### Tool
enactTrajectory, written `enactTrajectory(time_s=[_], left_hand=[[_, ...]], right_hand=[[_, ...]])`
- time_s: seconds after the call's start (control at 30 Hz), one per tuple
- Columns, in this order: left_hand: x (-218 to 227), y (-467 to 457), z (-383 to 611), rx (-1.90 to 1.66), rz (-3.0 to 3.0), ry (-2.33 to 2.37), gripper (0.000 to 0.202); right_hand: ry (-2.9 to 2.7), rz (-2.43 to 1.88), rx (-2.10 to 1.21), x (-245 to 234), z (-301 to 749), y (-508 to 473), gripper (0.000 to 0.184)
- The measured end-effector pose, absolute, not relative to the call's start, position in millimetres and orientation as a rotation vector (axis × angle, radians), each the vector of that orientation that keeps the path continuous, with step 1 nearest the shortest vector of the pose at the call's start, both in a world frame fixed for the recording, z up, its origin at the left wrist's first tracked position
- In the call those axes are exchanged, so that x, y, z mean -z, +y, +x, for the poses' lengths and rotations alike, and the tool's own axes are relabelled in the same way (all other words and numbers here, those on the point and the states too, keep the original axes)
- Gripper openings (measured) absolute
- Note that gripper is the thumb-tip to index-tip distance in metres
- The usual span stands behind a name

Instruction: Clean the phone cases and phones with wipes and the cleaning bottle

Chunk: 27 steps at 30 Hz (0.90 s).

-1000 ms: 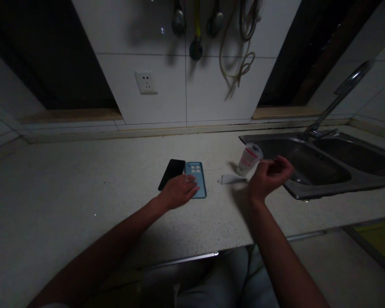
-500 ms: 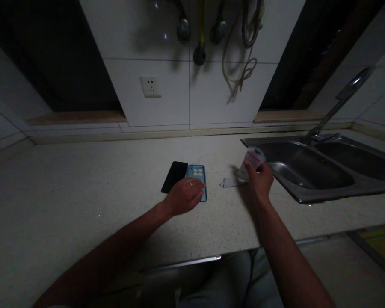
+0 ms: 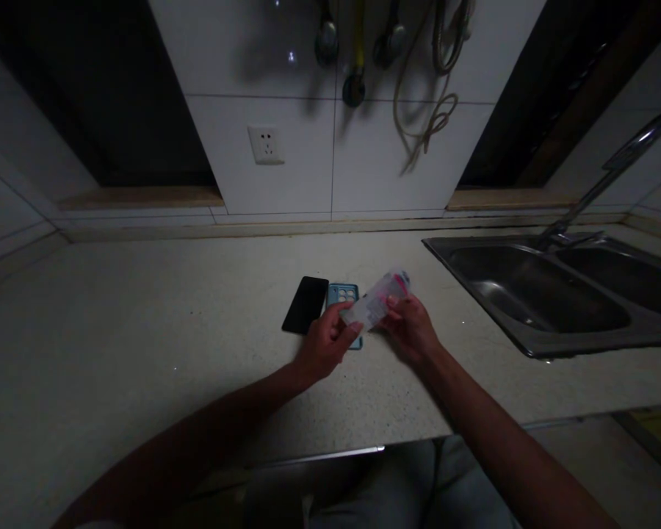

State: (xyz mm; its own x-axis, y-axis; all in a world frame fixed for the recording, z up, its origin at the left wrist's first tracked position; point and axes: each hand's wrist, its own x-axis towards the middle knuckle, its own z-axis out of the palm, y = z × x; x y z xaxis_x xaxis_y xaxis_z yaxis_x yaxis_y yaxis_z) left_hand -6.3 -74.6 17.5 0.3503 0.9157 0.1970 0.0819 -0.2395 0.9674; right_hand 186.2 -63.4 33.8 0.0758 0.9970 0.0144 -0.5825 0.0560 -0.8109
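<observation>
Between both hands is a small clear plastic zip bag (image 3: 370, 303) with a pink-red stripe near its upper right end. My left hand (image 3: 326, 339) pinches its lower left end, thumb on top. Closed on its right part is my right hand (image 3: 410, 323), thumb over the bag's face. What lies inside the bag is too blurred to make out. Under the bag and left fingers lies a blue phone case (image 3: 341, 292) with camera holes, partly covered. A black phone (image 3: 305, 305) lies flat, just left of the case.
The pale speckled countertop (image 3: 198, 308) runs along a tiled wall. A double steel sink (image 3: 540, 283) with a faucet (image 3: 611, 173) is at the right. On the wall are a power socket (image 3: 265, 145), pipe ends and a looped cord (image 3: 435, 121).
My right hand has brought the bag leftward over the phone case. My left hand has lifted off the case and gripped the bag's other end. The white strip on the counter no longer shows.
</observation>
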Motion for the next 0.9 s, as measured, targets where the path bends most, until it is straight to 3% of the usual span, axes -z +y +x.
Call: enactTrajectory(time_s=[0.3, 0.5, 0.67, 0.9], left_hand=[[-19, -93, 0, -0.907, 1.448, 0.871, 0.055], [-20, -93, 3, -0.803, 1.381, 0.792, 0.059], [-18, -87, 4, -0.722, 1.302, 0.684, 0.06], [-9, -76, 0, -0.644, 1.262, 0.579, 0.051]], right_hand=[[-0.72, -0.661, -1.495, -34, 182, -70, 0.037], [-0.805, -0.716, -1.566, -32, 183, -73, 0.053], [-0.741, -0.805, -1.42, -25, 182, -69, 0.041], [-0.702, -0.857, -1.366, -23, 180, -67, 0.039]])
